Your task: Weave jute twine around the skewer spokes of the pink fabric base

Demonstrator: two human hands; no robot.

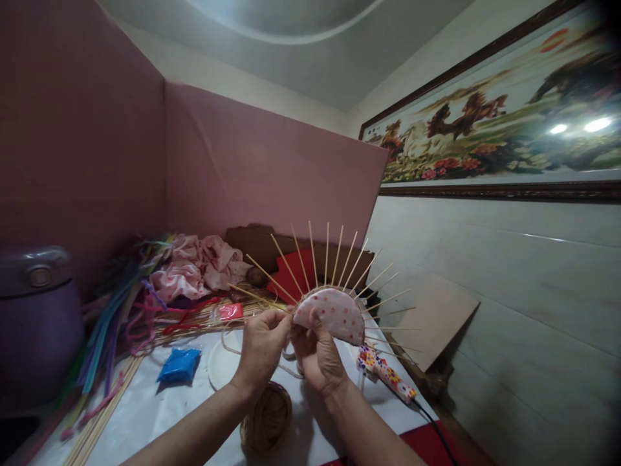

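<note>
Nearest: ball of jute twine on the white-covered surface, sitting between the two forearms. A strand runs up from it toward the hands.

Left hand: fingers pressed together, pinching at the left edge of the fan piece, where the twine meets the sticks. Right hand: thumb on the front of the dotted fabric disc, fingers wrapped behind, gripping it from below. Disc is held up above the surface, tilted toward the camera, thin wooden sticks radiating out from its top and right edge.

Just right of the right hand: patterned glue gun lying on the surface, black cord trailing off toward the near right.

Left side: blue packet, small red packet behind it, long wooden sticks lying along the left edge, bundle of coloured pipe cleaners, purple cooker far left.

Further back: pink crumpled cloth, red paper, brown cardboard leaning at the right.

Far: pink partition board, framed horse picture on the tiled wall.
</note>
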